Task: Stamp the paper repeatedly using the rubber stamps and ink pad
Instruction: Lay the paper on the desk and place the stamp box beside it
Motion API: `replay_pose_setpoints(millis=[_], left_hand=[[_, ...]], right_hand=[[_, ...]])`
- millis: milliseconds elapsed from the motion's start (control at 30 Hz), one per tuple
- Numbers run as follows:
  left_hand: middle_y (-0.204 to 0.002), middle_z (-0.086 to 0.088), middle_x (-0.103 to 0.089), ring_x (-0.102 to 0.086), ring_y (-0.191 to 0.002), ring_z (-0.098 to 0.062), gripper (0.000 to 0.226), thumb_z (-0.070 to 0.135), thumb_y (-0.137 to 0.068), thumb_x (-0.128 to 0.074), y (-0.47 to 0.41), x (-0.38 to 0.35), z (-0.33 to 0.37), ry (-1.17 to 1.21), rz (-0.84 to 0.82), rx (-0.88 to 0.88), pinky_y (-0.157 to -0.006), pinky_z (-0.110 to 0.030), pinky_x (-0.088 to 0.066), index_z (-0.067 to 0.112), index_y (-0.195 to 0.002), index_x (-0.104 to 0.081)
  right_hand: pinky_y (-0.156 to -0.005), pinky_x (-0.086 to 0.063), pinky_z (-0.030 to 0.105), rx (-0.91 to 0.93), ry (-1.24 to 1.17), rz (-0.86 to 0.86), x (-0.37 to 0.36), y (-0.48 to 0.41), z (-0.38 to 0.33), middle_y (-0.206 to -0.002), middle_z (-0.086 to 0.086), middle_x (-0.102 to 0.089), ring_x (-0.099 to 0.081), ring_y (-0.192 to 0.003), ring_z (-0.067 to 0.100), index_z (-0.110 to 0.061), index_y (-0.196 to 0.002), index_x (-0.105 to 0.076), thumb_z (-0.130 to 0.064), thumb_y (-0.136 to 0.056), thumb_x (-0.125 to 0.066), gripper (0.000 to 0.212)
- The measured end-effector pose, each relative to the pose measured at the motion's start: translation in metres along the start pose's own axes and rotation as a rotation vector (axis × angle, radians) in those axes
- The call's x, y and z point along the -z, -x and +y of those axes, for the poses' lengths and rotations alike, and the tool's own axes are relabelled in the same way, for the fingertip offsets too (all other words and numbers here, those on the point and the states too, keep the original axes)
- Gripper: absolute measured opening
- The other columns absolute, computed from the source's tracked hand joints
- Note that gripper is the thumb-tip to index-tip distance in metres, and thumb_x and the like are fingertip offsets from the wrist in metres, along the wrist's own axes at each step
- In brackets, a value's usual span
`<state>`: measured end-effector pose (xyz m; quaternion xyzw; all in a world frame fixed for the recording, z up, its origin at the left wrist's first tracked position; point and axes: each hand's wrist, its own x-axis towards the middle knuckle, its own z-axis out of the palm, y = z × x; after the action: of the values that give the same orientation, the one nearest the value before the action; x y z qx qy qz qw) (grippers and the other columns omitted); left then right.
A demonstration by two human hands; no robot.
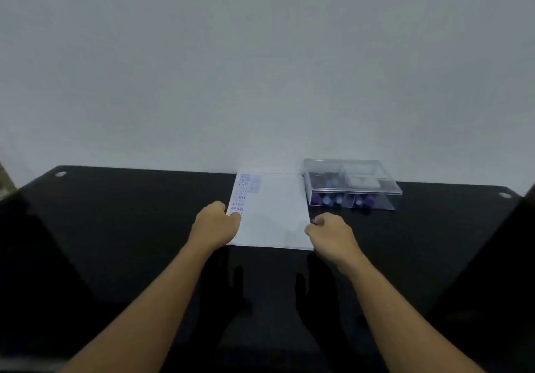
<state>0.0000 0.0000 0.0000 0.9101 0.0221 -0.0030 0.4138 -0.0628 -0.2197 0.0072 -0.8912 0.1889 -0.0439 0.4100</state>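
Paper [275, 213] lies flat on the black table [130, 213] at centre frame. Its far edge reaches the table's back edge, and its right edge sits just beside the clear box [351, 181].

Risks (judged):
1. Sheet slip. The table looks glossy. A stamp pressed or lifted at an angle could drag the sheet and smear the print. Steady the sheet at both edges.
2. Box knock. The right hand [330, 232] works near the box, so a careless reach could shove it.
3. Overprint. The left column is dense. A stamp set down without checking its position could land on a finished print.
4. Faint print. Several prints are pale, and thin inking or uneven pressure would produce more.

Hands:
- Left hand [215, 223]: the fingers are curled and the hand rests on the sheet's left edge, partly covering the lowest print. Whether it encloses a stamp cannot be told.
- Right hand: the fingers are curled at the sheet's right edge. The tips meet at a small dark thing [314, 221] that cannot be identified.

Appearance: the sheet is white. One column of blue-purple prints [240, 196] runs down the left margin from the far corner to the left hand. "AIR MAIL" is legible twice, and a shorter column stands beside it at the top. The rest of the sheet is blank, so most of the task appears to remain. Stamps [338, 200] with purple and blue ends lie in the box's near compartment.
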Motion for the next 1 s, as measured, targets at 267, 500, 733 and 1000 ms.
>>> replay_pose_setpoints(millis=[267, 500, 733, 1000], left_hand=[[-0.08, -0.002, -0.054, -0.048, -0.065, -0.015, 0.024, 0.025, -0.092, -0.056, -0.018, -0.019, -0.016, 0.081, -0.029, 0.17, -0.053, -0.029, -0.033, 0.013, -0.074, -0.046], [-0.091, -0.008, -0.072, -0.069, -0.077, -0.021, 0.016, 0.015, -0.092, -0.056, -0.036, -0.023, -0.018, 0.21, -0.012, 0.286, -0.066, -0.033, -0.06, 0.004, -0.082, -0.058], [-0.096, -0.01, -0.073, -0.071, -0.071, -0.021, 0.006, 0.005, -0.094, -0.058, -0.051, -0.019, -0.01, 0.296, -0.029, 0.404, -0.044, -0.023, -0.051, 0.003, -0.091, -0.062], [-0.092, -0.009, -0.06, -0.061, -0.073, -0.023, 0.003, 0.007, -0.091, -0.063, -0.058, -0.028, -0.007, 0.213, 0.008, 0.44, -0.066, -0.035, -0.059, 0.005, -0.091, -0.06]], right_hand=[[-0.062, -0.041, 0.029, -0.116, 0.031, 0.017, -0.027, -0.031, 0.008, -0.079, 0.006, -0.058, -0.055, -0.073, 0.024, -0.007, -0.075, -0.052, -0.018, -0.089, -0.054, 0.018], [-0.077, -0.058, 0.044, -0.276, -0.153, 0.078, -0.034, -0.051, 0.004, -0.083, 0.01, -0.056, -0.052, -0.067, 0.024, -0.004, -0.079, -0.056, -0.008, -0.086, -0.053, 0.008], [-0.072, -0.062, 0.053, -0.35, -0.179, 0.06, -0.033, -0.062, -0.004, -0.09, 0.014, -0.061, -0.066, -0.079, 0.032, -0.003, -0.088, -0.064, -0.004, -0.084, -0.059, 0.007], [-0.075, -0.062, 0.049, -0.335, -0.109, 0.064, -0.032, -0.064, -0.007, -0.087, 0.01, -0.055, -0.058, -0.074, 0.027, -0.002, -0.098, -0.062, -0.005, -0.09, -0.058, 0.009]])
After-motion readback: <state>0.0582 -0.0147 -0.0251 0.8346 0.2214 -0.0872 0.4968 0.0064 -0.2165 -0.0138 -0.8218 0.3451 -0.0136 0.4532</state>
